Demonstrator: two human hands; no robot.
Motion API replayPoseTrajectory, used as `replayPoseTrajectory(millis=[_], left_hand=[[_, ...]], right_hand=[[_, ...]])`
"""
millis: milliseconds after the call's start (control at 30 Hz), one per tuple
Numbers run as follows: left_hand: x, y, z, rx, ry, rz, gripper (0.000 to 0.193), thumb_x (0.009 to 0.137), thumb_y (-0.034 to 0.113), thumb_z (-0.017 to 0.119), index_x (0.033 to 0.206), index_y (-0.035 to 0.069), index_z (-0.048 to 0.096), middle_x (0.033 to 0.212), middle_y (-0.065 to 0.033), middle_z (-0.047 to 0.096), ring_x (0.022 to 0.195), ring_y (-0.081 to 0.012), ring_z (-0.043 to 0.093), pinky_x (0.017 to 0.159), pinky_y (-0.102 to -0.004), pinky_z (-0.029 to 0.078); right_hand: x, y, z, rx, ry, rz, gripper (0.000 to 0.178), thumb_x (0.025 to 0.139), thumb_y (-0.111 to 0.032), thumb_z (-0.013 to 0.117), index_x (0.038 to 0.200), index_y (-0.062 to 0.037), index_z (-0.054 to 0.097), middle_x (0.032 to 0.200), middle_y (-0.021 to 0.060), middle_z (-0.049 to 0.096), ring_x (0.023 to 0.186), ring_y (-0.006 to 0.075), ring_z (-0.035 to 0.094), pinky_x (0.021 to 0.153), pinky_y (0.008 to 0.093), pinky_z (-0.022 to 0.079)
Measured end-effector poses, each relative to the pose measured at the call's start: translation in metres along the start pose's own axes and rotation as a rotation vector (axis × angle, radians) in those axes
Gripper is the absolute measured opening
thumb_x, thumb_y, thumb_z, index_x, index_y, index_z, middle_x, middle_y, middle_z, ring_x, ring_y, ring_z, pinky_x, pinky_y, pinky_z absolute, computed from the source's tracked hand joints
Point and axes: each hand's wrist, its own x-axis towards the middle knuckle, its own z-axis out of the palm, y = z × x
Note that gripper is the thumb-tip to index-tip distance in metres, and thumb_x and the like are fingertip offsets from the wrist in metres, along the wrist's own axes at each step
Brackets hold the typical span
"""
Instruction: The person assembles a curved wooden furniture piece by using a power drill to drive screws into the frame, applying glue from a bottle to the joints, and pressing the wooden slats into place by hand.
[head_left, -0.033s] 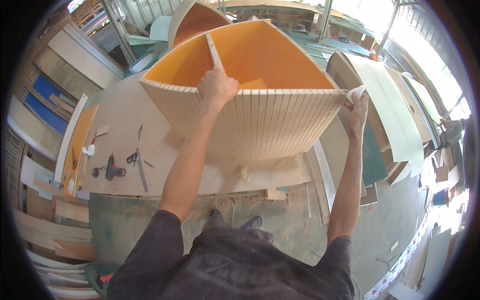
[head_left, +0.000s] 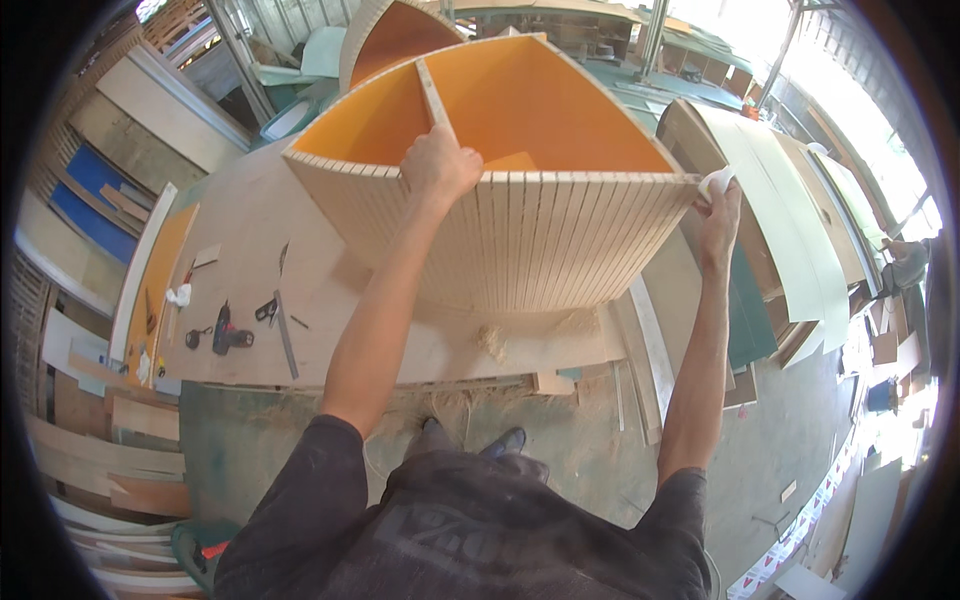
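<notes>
A large curved wooden piece (head_left: 520,245), slatted with narrow grooved strips outside and orange inside, stands on the worktable before me. A pale crosspiece (head_left: 428,92) spans its open top. My left hand (head_left: 438,168) is closed over the near rim where that crosspiece meets it; the fingertips are hidden inside. At the right end of the same rim, my right hand (head_left: 718,215) is closed on a wadded white cloth (head_left: 718,182) beside the corner.
On the table (head_left: 350,350) lie a cordless drill (head_left: 228,332), a metal ruler (head_left: 287,335) and wood shavings (head_left: 491,343). A second curved shell (head_left: 395,45) stands behind. Stacked boards (head_left: 790,220) lie to the right, near another person's hand (head_left: 905,255). More boards (head_left: 115,440) line the left.
</notes>
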Motion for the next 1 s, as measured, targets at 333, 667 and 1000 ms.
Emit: replayPoseTrajectory(millis=[333, 667, 1000], left_hand=[[-0.045, -0.066, 0.038, -0.425, 0.839, 0.729, 0.022, 0.099, 0.023, 0.06, 0.106, 0.004, 0.069, 0.105, -0.0156, 0.072, 0.102, -0.0332, 0.066, 0.093, -0.0466, 0.049], [-0.166, -0.271, 0.298, -0.094, -0.146, -0.071, 0.065, 0.106, 0.038, 0.048, 0.151, -0.008, 0.038, 0.16, -0.0277, 0.035, 0.151, -0.0417, 0.029, 0.124, -0.0513, 0.02], [-0.192, -0.226, 0.355, -0.141, -0.129, -0.097, 0.074, 0.11, 0.039, 0.04, 0.158, -0.013, 0.019, 0.166, -0.0328, 0.016, 0.155, -0.0452, 0.015, 0.128, -0.0531, 0.015]], right_hand=[[0.002, 0.022, 0.0, 0.058, 0.094, 0.147, 0.044, 0.106, -0.032, 0.054, 0.137, -0.0004, 0.049, 0.127, 0.0134, 0.059, 0.112, 0.0245, 0.063, 0.094, 0.0396, 0.054], [-0.008, 0.007, -0.001, 0.108, 0.114, 0.176, 0.04, 0.106, -0.033, 0.053, 0.132, -0.003, 0.053, 0.131, 0.012, 0.056, 0.12, 0.0213, 0.056, 0.098, 0.0397, 0.051], [-0.013, 0.004, -0.002, 0.149, 0.079, 0.191, 0.039, 0.107, -0.03, 0.053, 0.13, 0.0012, 0.052, 0.128, 0.0159, 0.055, 0.119, 0.0288, 0.063, 0.099, 0.0424, 0.052]])
